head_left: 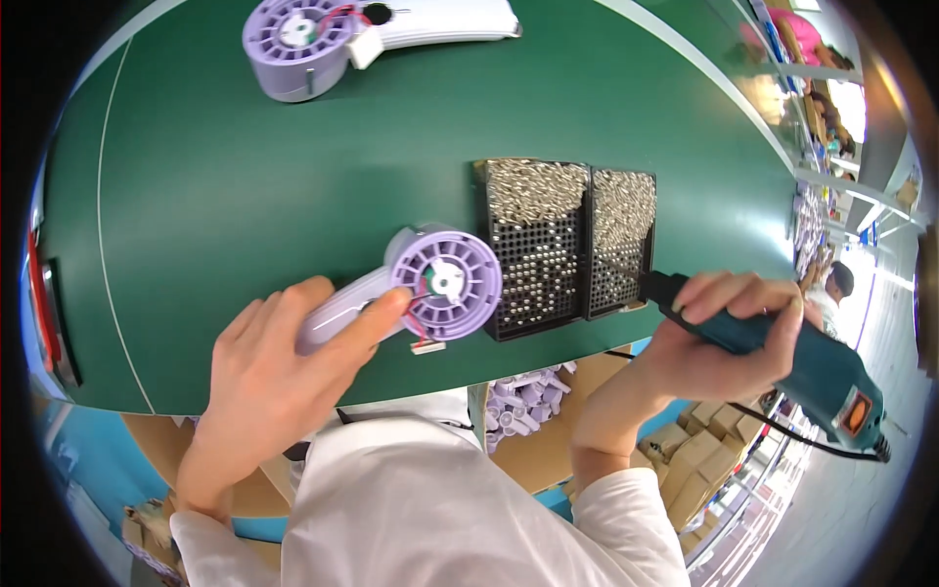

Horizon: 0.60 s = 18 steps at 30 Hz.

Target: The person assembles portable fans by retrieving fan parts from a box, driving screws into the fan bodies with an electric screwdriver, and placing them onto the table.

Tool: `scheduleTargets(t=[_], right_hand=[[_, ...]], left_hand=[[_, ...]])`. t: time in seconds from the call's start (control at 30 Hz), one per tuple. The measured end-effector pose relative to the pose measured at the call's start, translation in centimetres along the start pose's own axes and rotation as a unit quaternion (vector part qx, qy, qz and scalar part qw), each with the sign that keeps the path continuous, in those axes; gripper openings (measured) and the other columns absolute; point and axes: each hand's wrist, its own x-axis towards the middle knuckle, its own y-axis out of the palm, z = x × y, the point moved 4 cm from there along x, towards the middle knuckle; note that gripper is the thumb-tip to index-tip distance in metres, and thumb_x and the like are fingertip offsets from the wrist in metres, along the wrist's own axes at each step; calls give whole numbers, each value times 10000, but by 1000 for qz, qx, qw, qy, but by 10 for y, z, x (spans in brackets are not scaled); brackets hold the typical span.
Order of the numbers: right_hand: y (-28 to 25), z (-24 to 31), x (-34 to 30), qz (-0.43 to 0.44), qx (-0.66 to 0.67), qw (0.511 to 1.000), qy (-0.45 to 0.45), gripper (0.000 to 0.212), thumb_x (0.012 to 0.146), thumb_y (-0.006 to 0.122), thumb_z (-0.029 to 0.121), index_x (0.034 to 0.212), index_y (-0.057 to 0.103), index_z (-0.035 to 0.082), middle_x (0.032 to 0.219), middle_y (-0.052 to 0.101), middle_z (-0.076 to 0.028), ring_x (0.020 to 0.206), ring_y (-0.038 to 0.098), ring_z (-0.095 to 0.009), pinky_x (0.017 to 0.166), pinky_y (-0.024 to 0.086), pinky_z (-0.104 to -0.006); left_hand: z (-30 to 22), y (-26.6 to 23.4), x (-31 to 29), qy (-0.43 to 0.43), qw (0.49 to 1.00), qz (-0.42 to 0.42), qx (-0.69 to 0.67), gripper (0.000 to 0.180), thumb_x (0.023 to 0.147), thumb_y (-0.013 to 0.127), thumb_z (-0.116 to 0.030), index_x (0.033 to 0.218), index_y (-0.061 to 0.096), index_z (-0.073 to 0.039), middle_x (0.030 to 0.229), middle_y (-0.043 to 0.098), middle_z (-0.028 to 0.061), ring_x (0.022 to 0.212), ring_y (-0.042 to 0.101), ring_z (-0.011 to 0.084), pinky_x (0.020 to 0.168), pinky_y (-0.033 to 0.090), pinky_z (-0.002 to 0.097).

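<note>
My left hand is wrapped round the handle of a lilac handheld fan, with the forefinger near its hub. The fan's round slotted housing faces up, and red wires with a small white connector hang from its near side. In my right hand is a dark teal electric screwdriver with a black nose. Its tip points left over the right-hand screw tray. A second black screw tray stands beside it, close to the fan. Small silver screws heap at the far ends of both trays.
Another fan with a white handle lies at the far left of the green table. A black cord trails from the screwdriver. Below the table edge stands a cardboard box of lilac parts. Other people work at the far right.
</note>
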Motion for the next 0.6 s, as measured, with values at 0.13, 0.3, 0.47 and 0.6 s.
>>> scheduleTargets(t=[0.13, 0.3, 0.47, 0.6], right_hand=[[-15, -9, 4, -5, -31, 999, 8, 167, 900, 443, 169, 1019, 394, 62, 602, 436, -89, 322, 403, -196, 313, 421, -348], [-13, -13, 3, 15, -40, 999, -9, 146, 895, 452, 157, 957, 402, 35, 604, 437, -100, 318, 420, -204, 311, 438, -353], [-10, -14, 1, 24, -15, 1000, -10, 155, 893, 454, 143, 982, 394, 31, 601, 438, -103, 313, 420, -205, 305, 440, -352], [-7, -16, 2, 58, -52, 997, -12, 164, 885, 461, 119, 998, 381, 31, 595, 439, -103, 313, 422, -202, 306, 444, -344]], left_hand=[[-3, 2, 2, -7, 1000, 18, -15, 549, 657, 758, -104, 1182, 651, -223, 946, 534, 94, 664, 529, 214, 576, 461, 327], [-3, 3, 0, -5, 1000, 24, -11, 543, 658, 761, -117, 1182, 651, -206, 952, 533, 100, 683, 531, 221, 574, 459, 336], [-2, 4, 1, -4, 1000, 25, -12, 542, 659, 762, -122, 1183, 651, -205, 953, 535, 100, 689, 533, 223, 576, 462, 338], [-1, 3, 1, -1, 1000, 22, -10, 543, 658, 762, -123, 1184, 652, -206, 950, 535, 98, 690, 535, 223, 574, 463, 335]])
